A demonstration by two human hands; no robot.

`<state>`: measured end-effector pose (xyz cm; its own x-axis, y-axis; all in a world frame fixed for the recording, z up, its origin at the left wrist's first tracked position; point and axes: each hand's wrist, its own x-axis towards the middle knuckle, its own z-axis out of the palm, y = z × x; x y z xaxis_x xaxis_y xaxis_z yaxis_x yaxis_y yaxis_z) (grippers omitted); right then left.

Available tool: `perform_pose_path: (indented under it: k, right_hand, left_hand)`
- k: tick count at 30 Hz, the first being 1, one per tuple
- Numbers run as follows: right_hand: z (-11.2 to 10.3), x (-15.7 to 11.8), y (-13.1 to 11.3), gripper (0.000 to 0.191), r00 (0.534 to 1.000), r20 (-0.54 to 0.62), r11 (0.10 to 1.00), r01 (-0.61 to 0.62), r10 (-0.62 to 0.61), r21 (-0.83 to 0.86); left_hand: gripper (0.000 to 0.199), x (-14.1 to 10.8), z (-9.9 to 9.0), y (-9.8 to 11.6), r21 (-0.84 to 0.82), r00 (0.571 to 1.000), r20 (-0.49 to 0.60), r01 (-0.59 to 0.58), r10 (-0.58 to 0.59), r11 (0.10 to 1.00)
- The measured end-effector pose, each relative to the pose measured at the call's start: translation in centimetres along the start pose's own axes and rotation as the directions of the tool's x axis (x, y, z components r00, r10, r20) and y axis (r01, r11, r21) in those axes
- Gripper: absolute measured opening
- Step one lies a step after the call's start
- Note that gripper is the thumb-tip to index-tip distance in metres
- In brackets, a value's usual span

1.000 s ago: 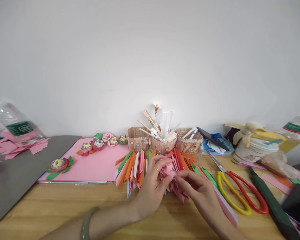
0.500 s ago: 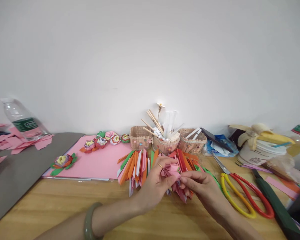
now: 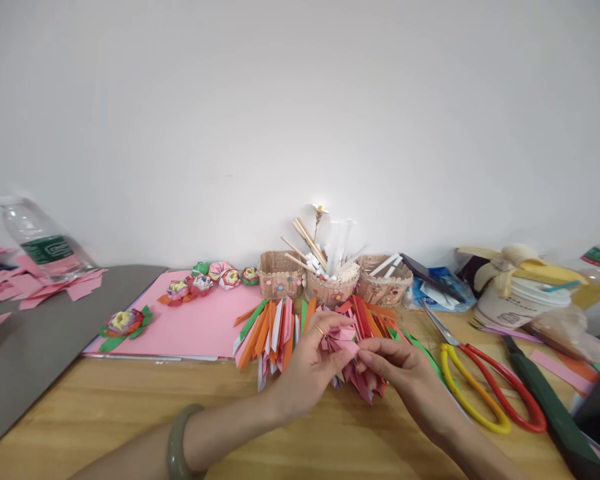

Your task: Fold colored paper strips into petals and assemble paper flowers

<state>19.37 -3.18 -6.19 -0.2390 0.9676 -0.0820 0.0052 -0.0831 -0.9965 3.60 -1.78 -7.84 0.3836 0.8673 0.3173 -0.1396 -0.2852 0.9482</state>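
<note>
Between my two hands is a pink folded-paper piece [image 3: 341,341] with several pointed petals. My left hand [image 3: 310,363] is closed on its left side, thumb below and fingers above. The thumb and forefinger of my right hand [image 3: 397,367] pinch its right edge. Behind and under the hands lie bundles of folded paper strips [image 3: 267,333] in orange, green, white and pink. Red and orange strips [image 3: 365,320] fan out behind the right fingers. My fingers partly hide the piece.
Three small woven baskets [image 3: 280,275] with sticks and white tubes stand against the wall. Scissors [image 3: 473,380] and a dark green tool [image 3: 545,393] lie at right, near a lidded cup [image 3: 520,300]. Finished paper flowers [image 3: 125,323] rest on pink sheets [image 3: 195,327]. A bottle [image 3: 43,240] leans at left.
My hands stay on the pink piece; the right fingertips have shifted very slightly left along its edge. The whole view has moved a little.
</note>
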Motion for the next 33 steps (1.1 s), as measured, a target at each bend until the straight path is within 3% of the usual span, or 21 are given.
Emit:
perform_pose_path:
  k: [13, 20, 25, 33]
  right_hand:
    - [0.20, 0.17, 0.47, 0.033, 0.999, -0.016, 0.999, -0.040, 0.040, 0.005]
    - [0.06, -0.01, -0.19, 0.032, 0.999, 0.017, 0.999, -0.035, 0.035, -0.003]
    - [-0.12, 0.10, -0.05, 0.034, 0.998, 0.004, 0.998, -0.056, 0.056, 0.006]
    - [0.04, 0.08, 0.02, 0.034, 0.997, 0.008, 0.997, -0.082, 0.082, 0.011]
  left_hand:
    - [0.026, 0.05, 0.04, -0.13, -0.095, 0.999, 0.033, 0.033, -0.030, 0.995]
    - [0.030, 0.15, -0.24, -0.65, -0.155, 0.995, -0.039, 0.084, -0.091, 0.984]
    - [0.029, 0.04, -0.26, -0.51, -0.217, 0.995, -0.018, 0.096, -0.102, 0.971]
    - [0.026, 0.27, -0.21, -0.22, -0.150, 0.999, -0.007, 0.043, -0.044, 0.988]
